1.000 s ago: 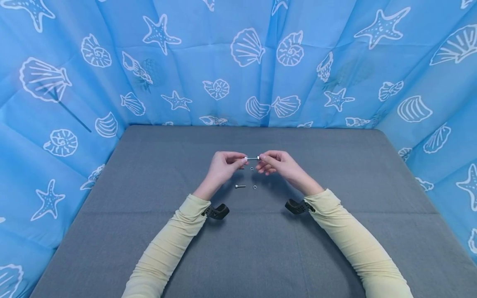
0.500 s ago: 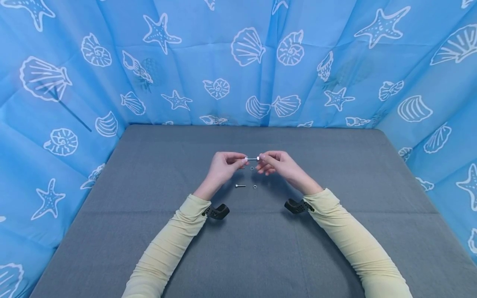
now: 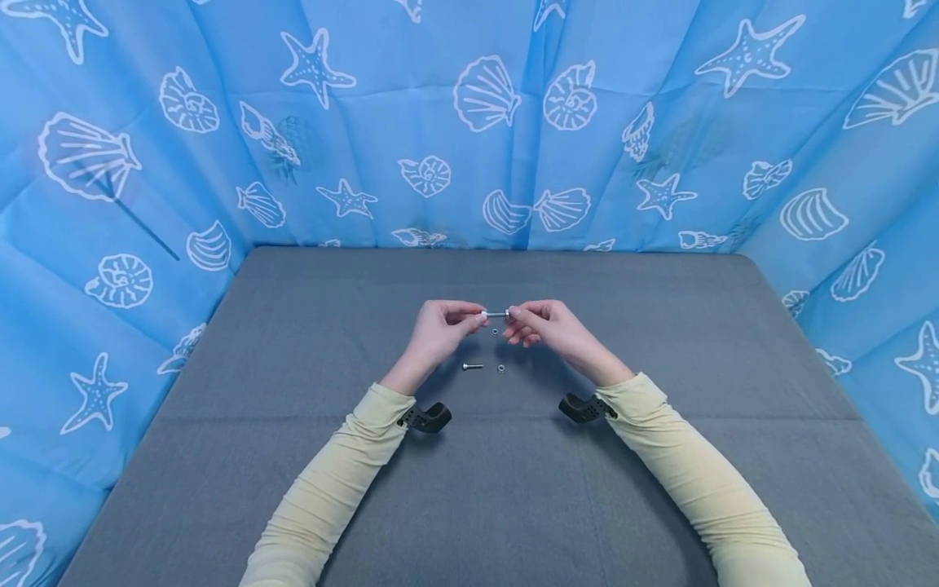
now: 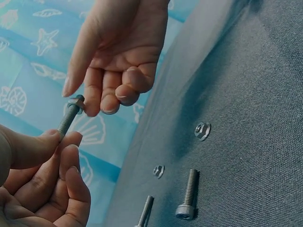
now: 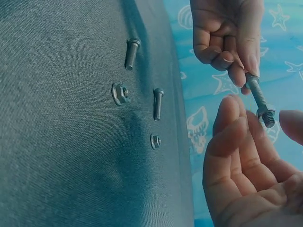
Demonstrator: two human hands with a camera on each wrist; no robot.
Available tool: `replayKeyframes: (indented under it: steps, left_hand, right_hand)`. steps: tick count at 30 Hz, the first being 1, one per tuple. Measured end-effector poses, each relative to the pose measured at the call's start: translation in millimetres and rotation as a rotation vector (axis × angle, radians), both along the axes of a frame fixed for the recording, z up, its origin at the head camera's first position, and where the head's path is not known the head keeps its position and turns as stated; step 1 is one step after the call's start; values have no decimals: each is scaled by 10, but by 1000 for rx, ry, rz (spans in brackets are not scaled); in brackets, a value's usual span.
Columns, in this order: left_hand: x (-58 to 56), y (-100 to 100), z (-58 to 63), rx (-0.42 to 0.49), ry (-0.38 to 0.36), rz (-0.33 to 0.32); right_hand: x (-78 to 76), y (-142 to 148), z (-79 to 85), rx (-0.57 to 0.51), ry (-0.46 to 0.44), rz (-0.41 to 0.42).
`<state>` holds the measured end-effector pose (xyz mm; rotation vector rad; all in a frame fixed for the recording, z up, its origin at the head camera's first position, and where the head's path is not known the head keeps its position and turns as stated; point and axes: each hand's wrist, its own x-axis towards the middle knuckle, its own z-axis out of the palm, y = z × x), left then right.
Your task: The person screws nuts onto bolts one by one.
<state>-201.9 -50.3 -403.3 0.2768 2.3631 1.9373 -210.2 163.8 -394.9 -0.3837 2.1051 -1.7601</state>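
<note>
My left hand [image 3: 438,330] pinches a steel bolt [image 4: 69,120] near its head, between thumb and fingertips. The bolt is held above the table, level in the head view, with its threaded end toward my right hand [image 3: 550,326]. A hex nut [image 4: 75,103] sits on the thread near that end, its tip poking out beyond. My right index finger lies against the nut or just beside it. In the right wrist view, a small gap separates my right thumb [image 5: 291,125] from the nut. My left fingers partly cover the bolt's head.
On the grey cloth-covered table [image 3: 469,505] lie a socket-head bolt [image 4: 189,194] and a flange nut [image 4: 202,131]. Farther off lie another bolt [image 5: 158,104] and a smaller-looking nut [image 5: 155,141]. A blue shell-patterned curtain [image 3: 425,98] hangs behind the table.
Both hands and the bolt have sunk very slightly toward the near side. The loose bolts and nuts stay where they were.
</note>
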Motion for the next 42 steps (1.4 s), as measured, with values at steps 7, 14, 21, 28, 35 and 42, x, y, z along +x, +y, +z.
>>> replayKeyframes:
  steps: [7, 14, 21, 28, 35, 42]
  left_hand:
    - [2, 1, 8, -25, 1, 4]
    - [1, 16, 23, -37, -4, 2]
    - [6, 21, 28, -30, -13, -4]
    - [17, 25, 19, -10, -3, -13]
    - [26, 14, 0, 0, -23, -28]
    - [33, 16, -3, 13, -23, -22]
  right_hand:
    - [1, 21, 29, -43, 20, 4]
    - [-10, 16, 34, 13, 8, 4]
    - [-12, 37, 7, -57, 1, 2]
    - [-8, 30, 11, -7, 30, 0]
    - [13, 9, 34, -6, 31, -15]
    - [14, 25, 30, 17, 56, 15]
